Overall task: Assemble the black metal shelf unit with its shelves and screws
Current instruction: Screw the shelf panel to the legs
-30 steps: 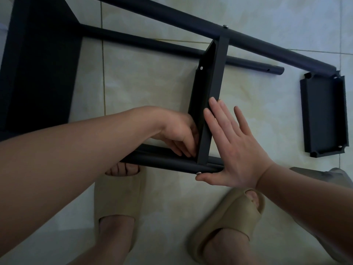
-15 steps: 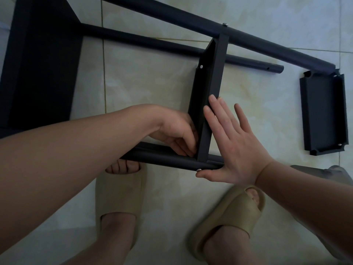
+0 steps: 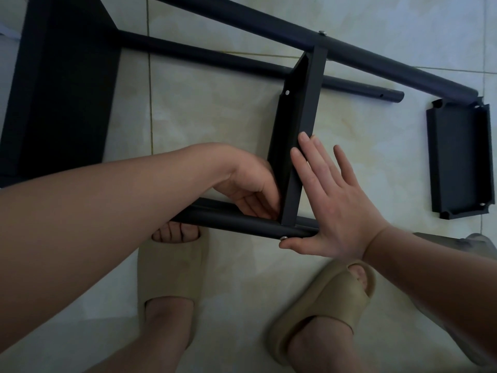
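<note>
Bracing black shelf (image 3: 309, 109): right hand (image 3: 338, 208) flat, open; left hand (image 3: 247, 181) curled inside, grip unclear.

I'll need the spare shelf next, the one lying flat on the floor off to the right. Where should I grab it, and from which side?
Take the loose shelf by its left long rim, midway along, reaching down from above on the frame's side. It lies tray-side up, so the raised lip gives fingers an edge; the notched corners probably offer less.

Matt black metal shelf (image 3: 297, 146); glossy tiled floor (image 3: 209, 109).
</note>
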Tool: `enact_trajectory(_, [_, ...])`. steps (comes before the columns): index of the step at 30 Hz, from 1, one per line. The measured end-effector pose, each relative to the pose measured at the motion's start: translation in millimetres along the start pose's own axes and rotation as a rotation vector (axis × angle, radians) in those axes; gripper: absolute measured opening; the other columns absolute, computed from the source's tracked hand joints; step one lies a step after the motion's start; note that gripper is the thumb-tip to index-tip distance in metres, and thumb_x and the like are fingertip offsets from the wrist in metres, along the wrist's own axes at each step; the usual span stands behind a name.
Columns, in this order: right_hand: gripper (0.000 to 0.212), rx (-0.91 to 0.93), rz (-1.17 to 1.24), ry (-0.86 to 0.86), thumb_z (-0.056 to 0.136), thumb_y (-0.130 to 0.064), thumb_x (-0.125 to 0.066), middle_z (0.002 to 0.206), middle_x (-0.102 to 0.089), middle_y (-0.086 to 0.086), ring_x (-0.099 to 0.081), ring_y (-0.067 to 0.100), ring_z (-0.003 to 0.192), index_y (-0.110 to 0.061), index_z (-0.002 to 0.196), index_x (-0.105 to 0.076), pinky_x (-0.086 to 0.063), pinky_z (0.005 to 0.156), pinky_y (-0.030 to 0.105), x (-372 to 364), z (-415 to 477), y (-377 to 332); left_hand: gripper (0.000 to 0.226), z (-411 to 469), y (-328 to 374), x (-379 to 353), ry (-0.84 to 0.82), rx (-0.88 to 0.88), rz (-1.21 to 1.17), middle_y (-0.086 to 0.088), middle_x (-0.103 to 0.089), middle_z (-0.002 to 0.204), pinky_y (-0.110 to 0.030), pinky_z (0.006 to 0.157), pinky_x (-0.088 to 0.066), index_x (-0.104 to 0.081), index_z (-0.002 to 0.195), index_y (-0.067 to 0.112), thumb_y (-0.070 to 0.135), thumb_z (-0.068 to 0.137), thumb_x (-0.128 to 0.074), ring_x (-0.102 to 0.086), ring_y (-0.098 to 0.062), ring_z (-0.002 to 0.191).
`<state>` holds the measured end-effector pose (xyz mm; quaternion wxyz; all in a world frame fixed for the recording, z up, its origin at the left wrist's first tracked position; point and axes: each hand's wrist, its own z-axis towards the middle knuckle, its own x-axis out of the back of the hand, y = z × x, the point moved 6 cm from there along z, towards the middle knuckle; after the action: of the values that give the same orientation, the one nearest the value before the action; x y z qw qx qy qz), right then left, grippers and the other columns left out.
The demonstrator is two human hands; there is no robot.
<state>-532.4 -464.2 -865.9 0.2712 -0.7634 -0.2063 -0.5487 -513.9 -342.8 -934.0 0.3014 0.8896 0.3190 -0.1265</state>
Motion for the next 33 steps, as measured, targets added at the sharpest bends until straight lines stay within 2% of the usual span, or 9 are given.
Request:
enact_trajectory(5, [0.124, 0.006, 0.004, 0.004, 0.079, -0.090, -0.038, 0.169, 0.000, 0.018, -0.001, 0.035, 0.157, -0.001, 0.160, -0.008, -0.015, 0.121, 0.065, 0.1, 0.2, 0.2, 0.008, 2.2, -1.4, 5.4, 0.035, 0.074, 0.140, 0.004, -0.075, 0.081, -0.029, 0.082, -0.051, -0.072, 0.097, 0.018, 0.018, 0.092, -0.066, -0.065, -0.013, 0.081])
enact_trajectory(8, [0.125, 0.006, 0.003, 0.000, 0.079, -0.090, -0.040, 0.169, -0.001, 0.019, -0.001, 0.034, 0.157, 0.000, 0.160, -0.008, -0.015, 0.121, 0.065, 0.0, 0.2, 0.2, 0.004, 4.0, -0.2, 5.7, 0.032, 0.099, 0.168, 0.006, -0.074, 0.076, -0.029, 0.082, -0.050, -0.071, 0.093, 0.019, 0.018, 0.092, -0.067, -0.065, -0.012, 0.080])
enact_trajectory(13, [0.125, 0.005, -0.005, -0.009, 0.079, -0.090, -0.039, 0.169, -0.001, 0.020, -0.001, 0.035, 0.157, 0.000, 0.161, -0.008, -0.014, 0.121, 0.065, -0.1, 0.0, 0.1, 0.011, 1.0, 4.4, 6.4, 0.002, 0.083, 0.189, 0.004, -0.077, 0.090, -0.036, 0.097, -0.048, -0.073, 0.095, 0.019, 0.010, 0.089, -0.068, -0.069, -0.012, 0.092])
enact_trajectory(18, [0.126, 0.004, -0.008, -0.015, 0.078, -0.089, -0.042, 0.169, 0.000, 0.019, 0.000, 0.035, 0.157, -0.001, 0.161, -0.007, -0.015, 0.121, 0.065, -1.0, 0.0, 0.3, 0.009, -1.2, 2.6, 6.0, 0.000, 0.101, 0.207, 0.008, -0.078, 0.093, -0.043, 0.101, -0.046, -0.073, 0.096, 0.025, 0.021, 0.091, -0.067, -0.067, -0.014, 0.107])
enact_trajectory(21, [0.126, 0.002, -0.007, -0.018, 0.077, -0.089, -0.042, 0.169, 0.001, 0.019, 0.001, 0.034, 0.157, -0.001, 0.161, -0.006, -0.014, 0.121, 0.065, -1.4, 0.0, 0.5, 0.007, 1.2, -0.1, 6.5, 0.015, 0.114, 0.207, 0.008, -0.077, 0.088, -0.042, 0.101, -0.047, -0.071, 0.096, 0.024, 0.020, 0.091, -0.068, -0.067, -0.013, 0.104])
enact_trajectory(26, [0.127, -0.003, -0.008, -0.025, 0.077, -0.089, -0.044, 0.169, 0.001, 0.019, 0.002, 0.033, 0.157, -0.002, 0.161, -0.004, -0.013, 0.122, 0.065, -1.9, -0.1, 0.8, 0.012, 1.2, -1.3, 6.0, -0.023, 0.101, 0.180, 0.007, -0.077, 0.094, -0.041, 0.108, -0.043, -0.073, 0.098, 0.021, 0.014, 0.090, -0.067, -0.067, -0.012, 0.103])
enact_trajectory(30, [0.128, -0.005, -0.008, -0.027, 0.076, -0.089, -0.045, 0.169, 0.002, 0.019, 0.002, 0.033, 0.157, -0.003, 0.161, -0.003, -0.013, 0.122, 0.065, -2.0, 0.0, 0.6, 0.013, 2.6, -5.5, 4.4, -0.020, 0.111, 0.165, 0.009, -0.077, 0.098, -0.040, 0.104, -0.045, -0.074, 0.099, 0.024, 0.023, 0.092, -0.063, -0.066, -0.013, 0.107])
enact_trajectory(33, [0.128, -0.010, -0.013, -0.031, 0.076, -0.090, -0.044, 0.169, 0.002, 0.018, 0.003, 0.033, 0.157, -0.003, 0.161, -0.003, -0.013, 0.122, 0.065, -1.9, 0.0, 0.8, 0.012, 4.5, -7.3, 2.6, -0.023, 0.112, 0.179, 0.009, -0.076, 0.094, -0.040, 0.103, -0.045, -0.072, 0.102, 0.024, 0.025, 0.094, -0.063, -0.068, -0.012, 0.101])
